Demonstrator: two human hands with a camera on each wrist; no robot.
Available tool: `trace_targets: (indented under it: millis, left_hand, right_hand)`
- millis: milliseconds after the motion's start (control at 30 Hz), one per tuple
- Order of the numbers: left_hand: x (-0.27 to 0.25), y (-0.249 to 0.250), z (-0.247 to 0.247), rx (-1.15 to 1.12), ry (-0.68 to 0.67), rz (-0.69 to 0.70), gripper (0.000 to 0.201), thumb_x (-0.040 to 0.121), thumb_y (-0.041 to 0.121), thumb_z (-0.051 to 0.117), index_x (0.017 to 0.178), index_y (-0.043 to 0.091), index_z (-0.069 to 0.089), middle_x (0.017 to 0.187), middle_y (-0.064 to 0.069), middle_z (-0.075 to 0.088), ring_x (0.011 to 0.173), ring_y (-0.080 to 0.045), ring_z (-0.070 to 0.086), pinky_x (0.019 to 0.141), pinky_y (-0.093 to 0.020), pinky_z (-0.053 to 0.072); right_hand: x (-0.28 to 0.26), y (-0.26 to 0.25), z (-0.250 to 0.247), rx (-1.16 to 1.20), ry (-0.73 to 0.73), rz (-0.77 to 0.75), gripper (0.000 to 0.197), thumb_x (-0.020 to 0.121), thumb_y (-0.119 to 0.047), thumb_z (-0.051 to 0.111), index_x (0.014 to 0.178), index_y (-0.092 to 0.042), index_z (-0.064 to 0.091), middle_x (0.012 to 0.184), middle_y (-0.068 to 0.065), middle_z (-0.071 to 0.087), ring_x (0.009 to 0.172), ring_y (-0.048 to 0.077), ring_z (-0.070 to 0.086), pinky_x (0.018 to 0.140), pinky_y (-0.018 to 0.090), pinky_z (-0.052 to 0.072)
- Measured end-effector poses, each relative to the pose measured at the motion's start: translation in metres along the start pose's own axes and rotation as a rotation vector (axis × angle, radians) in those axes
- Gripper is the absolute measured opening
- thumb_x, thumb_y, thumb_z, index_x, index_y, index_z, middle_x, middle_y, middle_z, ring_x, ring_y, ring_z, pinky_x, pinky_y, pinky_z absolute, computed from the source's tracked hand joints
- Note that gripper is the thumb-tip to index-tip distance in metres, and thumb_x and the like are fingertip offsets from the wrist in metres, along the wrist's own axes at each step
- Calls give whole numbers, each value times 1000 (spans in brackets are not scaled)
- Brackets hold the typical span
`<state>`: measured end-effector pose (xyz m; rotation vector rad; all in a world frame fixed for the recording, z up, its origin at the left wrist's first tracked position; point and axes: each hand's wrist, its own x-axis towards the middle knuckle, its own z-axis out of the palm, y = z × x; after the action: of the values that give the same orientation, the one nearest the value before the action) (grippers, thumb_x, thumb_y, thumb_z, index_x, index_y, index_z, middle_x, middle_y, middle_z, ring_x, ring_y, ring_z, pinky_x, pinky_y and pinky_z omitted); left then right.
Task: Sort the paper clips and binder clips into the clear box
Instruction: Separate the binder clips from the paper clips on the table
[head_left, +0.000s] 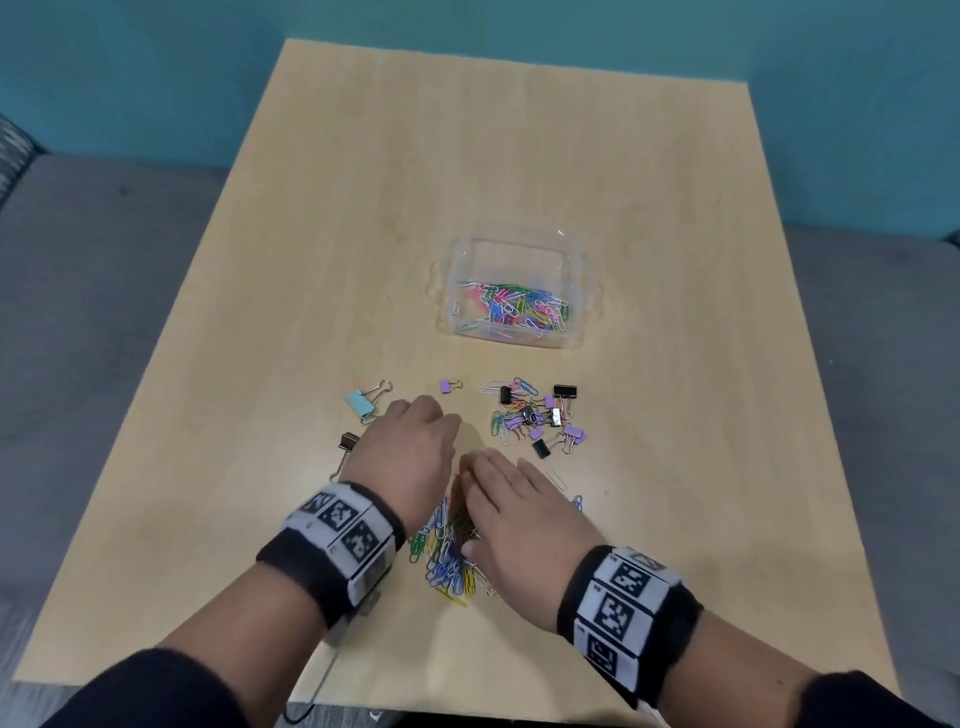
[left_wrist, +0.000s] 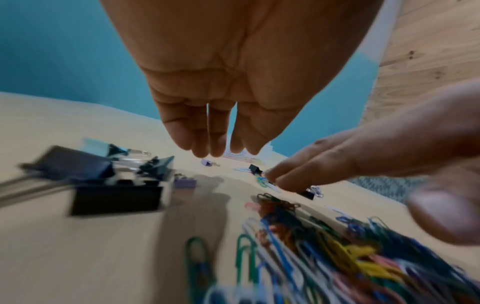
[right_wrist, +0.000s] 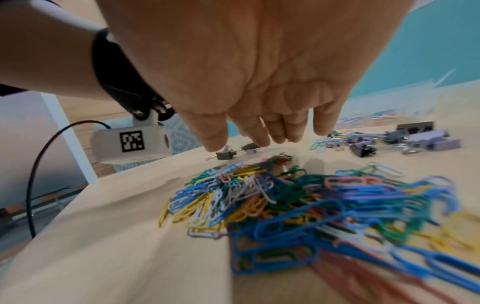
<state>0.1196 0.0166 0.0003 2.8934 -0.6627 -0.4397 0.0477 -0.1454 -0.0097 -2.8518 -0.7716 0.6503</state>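
A clear box (head_left: 582, 291) holding several coloured paper clips stands mid-table. A pile of coloured paper clips (head_left: 447, 558) lies on the table (head_left: 260, 364) between my hands. My left hand (head_left: 431, 421) hovers over the pile's left side, fingers (left_wrist: 200, 142) straight and pointing down, holding nothing. My right hand (head_left: 483, 467) lies flat over the pile (right_wrist: 285, 205) from the right, fingers (right_wrist: 275, 131) straight and empty. A light blue binder clip (head_left: 361, 402) and a black binder clip (head_left: 349, 441) lie left of my left hand. A mixed cluster of clips (head_left: 540, 418) lies in front of the box.
A small purple binder clip (head_left: 447, 385) lies alone between the cluster and the blue clip. A few stray paper clips (head_left: 558, 478) sit right of my right hand. The table's near edge (head_left: 467, 712) is close to my forearms; grey floor surrounds it.
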Motion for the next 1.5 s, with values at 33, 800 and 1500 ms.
trace_targets:
  millis: [33,800,1500]
  left_hand:
    - [10,4,-2,-27,-16,-6,16,86,19,53,99,14,62,100,-7,58,86,-30,53,70,-40,48]
    - [66,18,18,-54,-28,-21,23,88,24,52,108,17,59,104,-7,49,91,-28,52,70,-40,50]
    - [44,-12,7,-232,195,-211,3,80,15,57,83,15,58,84,-6,55,75,-28,53,62,-36,45]
  right_hand:
    - [-5,3,1,17,25,23,64,88,-44,30,136,-3,45,145,17,42,136,31,37,110,46,30]
    - [-16,28,8,-53,214,126,57,70,-28,68,121,-3,61,127,15,60,120,31,55,97,44,45]
    - [-23,38,6,-1,190,112,41,77,-21,54,115,-7,58,120,11,59,121,35,51,101,46,43]
